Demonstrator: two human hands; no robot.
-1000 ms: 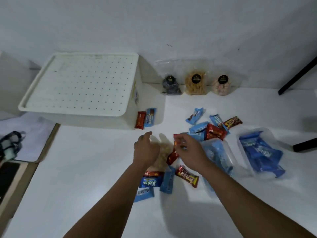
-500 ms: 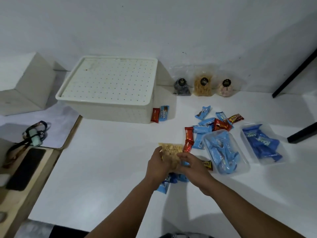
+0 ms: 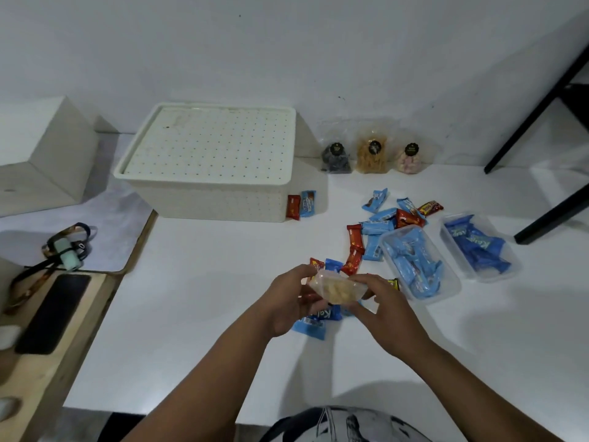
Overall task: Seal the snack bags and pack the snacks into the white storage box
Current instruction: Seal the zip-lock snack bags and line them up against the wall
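Left hand (image 3: 291, 301) and right hand (image 3: 384, 314) are pinching 1 clear snack bag (image 3: 336, 290) | risk: uneven pressing is leaving the seal open, so contents may be spilling.

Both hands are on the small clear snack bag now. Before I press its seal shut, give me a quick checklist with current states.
1. Bag held from both sides: ok. The left hand and right hand each grip an end of the clear snack bag.
2. Bag lifted off the loose wrapped snacks: ok, it sits above them.
3. Seal strip lined up and free of crumbs: cannot tell, too blurred.
4. Contents settled away from the opening: cannot tell.
5. White storage box ready to receive: not ok, its perforated lid is still on.
6. Other three snack bags by the wall sealed: cannot tell.
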